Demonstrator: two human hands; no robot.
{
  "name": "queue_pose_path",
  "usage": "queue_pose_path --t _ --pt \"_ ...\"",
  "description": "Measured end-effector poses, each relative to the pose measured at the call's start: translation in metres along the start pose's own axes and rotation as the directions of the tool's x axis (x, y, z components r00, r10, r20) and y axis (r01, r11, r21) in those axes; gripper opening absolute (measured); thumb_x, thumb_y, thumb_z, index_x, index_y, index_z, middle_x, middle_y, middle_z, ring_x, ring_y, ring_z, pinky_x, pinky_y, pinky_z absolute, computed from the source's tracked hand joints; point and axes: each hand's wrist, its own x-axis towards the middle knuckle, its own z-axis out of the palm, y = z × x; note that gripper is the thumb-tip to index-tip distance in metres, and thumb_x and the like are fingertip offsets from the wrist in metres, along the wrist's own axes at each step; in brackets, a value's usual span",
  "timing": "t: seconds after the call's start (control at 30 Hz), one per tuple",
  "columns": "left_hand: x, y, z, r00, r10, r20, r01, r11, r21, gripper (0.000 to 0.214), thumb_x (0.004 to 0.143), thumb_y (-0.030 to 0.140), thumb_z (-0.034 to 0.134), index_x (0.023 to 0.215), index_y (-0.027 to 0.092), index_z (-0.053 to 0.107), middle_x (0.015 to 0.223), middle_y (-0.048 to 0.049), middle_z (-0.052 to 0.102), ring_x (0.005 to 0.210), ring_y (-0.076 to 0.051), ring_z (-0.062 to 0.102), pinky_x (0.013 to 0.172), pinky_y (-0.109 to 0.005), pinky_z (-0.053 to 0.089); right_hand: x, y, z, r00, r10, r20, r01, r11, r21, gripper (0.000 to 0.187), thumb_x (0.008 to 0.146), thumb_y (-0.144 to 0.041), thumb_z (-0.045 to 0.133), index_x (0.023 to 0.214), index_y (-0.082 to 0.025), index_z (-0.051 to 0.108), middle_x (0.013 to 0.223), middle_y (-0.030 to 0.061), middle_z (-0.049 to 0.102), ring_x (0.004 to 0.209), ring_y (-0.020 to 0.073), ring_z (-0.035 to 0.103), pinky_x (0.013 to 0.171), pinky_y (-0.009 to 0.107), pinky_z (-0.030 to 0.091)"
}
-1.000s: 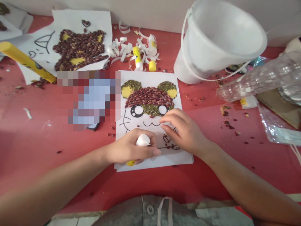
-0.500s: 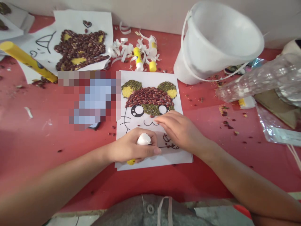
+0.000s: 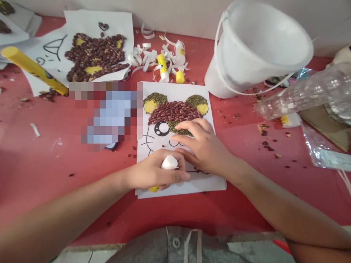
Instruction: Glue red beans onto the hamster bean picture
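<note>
A cartoon animal drawing on white paper (image 3: 175, 184) lies in front of me. Red beans (image 3: 175, 111) cover the top of its head, and green mung beans (image 3: 157, 98) fill parts of the ears and a patch between the eyes. The inner ears hold yellow grains (image 3: 150, 107). My left hand (image 3: 157, 170) is wrapped round a glue stick (image 3: 169, 162), its white tip up, over the lower part of the sheet. Over the face, my right hand (image 3: 201, 144) has its fingers spread, covering one drawn eye and part of the mouth. I see nothing between those fingers.
A white bucket (image 3: 227, 76) stands at the back right, beside a clear plastic bottle (image 3: 301, 93). Paper scraps and glue sticks (image 3: 162, 67) lie behind the sheet. Another bean picture (image 3: 95, 60) is at the back left, near an upright yellow tube (image 3: 35, 71). A blurred-out phone (image 3: 111, 117) lies left.
My right hand has opened from closely held fingers to spread ones, shifting slightly so that it now hides the right-hand eye. My left hand keeps its grip on the glue stick.
</note>
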Motion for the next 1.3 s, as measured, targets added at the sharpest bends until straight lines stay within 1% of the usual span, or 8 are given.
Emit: queue_pose_path --t 0.1,0.27,0.47,0.63,0.83,0.97,1.13,1.3 --pt "0.0 0.0 0.0 1.0 0.009 0.007 -0.009 1.0 -0.017 0.028 0.077 0.034 0.063 0.061 0.017 0.048 0.04 0.0066 0.046 0.034 -0.005 0.039 0.034 -0.016 0.031 -0.002 0.001 0.001 1.0 -0.031 0.001 0.031 1.0 0.002 0.028 0.091 -0.034 0.046 0.103 -0.02 0.067 0.122 0.0113 0.056 0.105 0.0293 0.039 0.086 0.051 0.042" --pt "0.0 0.0 0.0 1.0 0.002 0.004 -0.001 1.0 -0.022 0.027 0.076 0.033 0.064 0.061 0.017 0.049 0.04 0.0065 0.046 0.035 -0.006 0.04 0.034 -0.016 0.033 -0.005 0.006 -0.007 0.995 -0.052 -0.082 0.066 0.982 0.177 0.031 0.089 -0.029 0.051 0.063 -0.019 0.064 0.103 0.0077 0.064 0.1 0.0238 0.044 0.089 0.045 0.043" --pt "0.0 0.001 0.001 1.0 0.014 0.004 -0.013 1.0 -0.013 0.024 0.077 0.03 0.062 0.061 0.016 0.05 0.041 0.0064 0.046 0.035 -0.005 0.04 0.034 -0.015 0.033 -0.013 0.008 -0.008 0.995 -0.079 0.057 0.074 0.993 0.089 0.028 0.088 -0.033 0.053 0.111 -0.021 0.064 0.133 0.0114 0.05 0.122 0.0314 0.035 0.097 0.055 0.038" --pt "0.0 0.001 0.001 1.0 0.01 0.001 -0.01 1.0 -0.023 0.025 0.076 0.031 0.063 0.061 0.017 0.049 0.041 0.0065 0.046 0.035 -0.005 0.04 0.034 -0.015 0.033 -0.015 0.012 -0.011 0.991 -0.121 -0.054 0.131 0.954 0.27 0.027 0.089 -0.028 0.051 0.068 -0.019 0.066 0.108 0.0074 0.064 0.114 0.026 0.046 0.098 0.048 0.041" --pt "0.0 -0.001 0.0 1.0 0.005 0.012 -0.005 1.0 0.008 0.027 0.077 0.035 0.063 0.062 0.017 0.05 0.04 0.0066 0.045 0.033 -0.005 0.038 0.033 -0.016 0.032 -0.018 0.013 -0.009 0.993 -0.112 0.049 0.105 0.987 0.119 0.033 0.09 -0.034 0.05 0.117 -0.02 0.063 0.135 0.0134 0.048 0.128 0.0338 0.032 0.102 0.06 0.035" --pt "0.0 0.0 0.0 1.0 0.02 0.01 -0.02 1.0 -0.021 0.026 0.077 0.031 0.063 0.061 0.017 0.048 0.042 0.0065 0.045 0.036 -0.005 0.04 0.034 -0.015 0.032 -0.019 0.014 -0.01 0.981 -0.19 0.044 0.173 0.953 0.25 0.024 0.09 -0.03 0.05 0.083 -0.023 0.072 0.124 0.0069 0.058 0.128 0.0296 0.036 0.105 0.054 0.034" --pt "0.0 0.002 0.001 1.0 0.0 0.003 0.0 1.0 -0.026 0.024 0.076 0.03 0.063 0.061 0.017 0.049 0.042 0.0065 0.045 0.036 -0.005 0.041 0.034 -0.014 0.032 -0.021 0.018 -0.012 0.992 -0.117 0.044 0.109 0.982 0.152 0.03 0.087 -0.035 0.054 0.109 -0.018 0.067 0.132 0.0125 0.052 0.131 0.0349 0.032 0.103 0.063 0.032" --pt "0.001 0.001 0.001 1.0 -0.001 0.001 0.001 1.0 -0.03 0.025 0.075 0.029 0.064 0.06 0.017 0.049 0.042 0.0064 0.046 0.036 -0.005 0.041 0.034 -0.014 0.032 -0.022 0.018 -0.015 0.982 -0.18 -0.052 0.186 0.921 0.341 0.019 0.086 -0.025 0.056 0.07 -0.021 0.066 0.112 0.0069 0.063 0.124 0.0282 0.043 0.102 0.052 0.038"
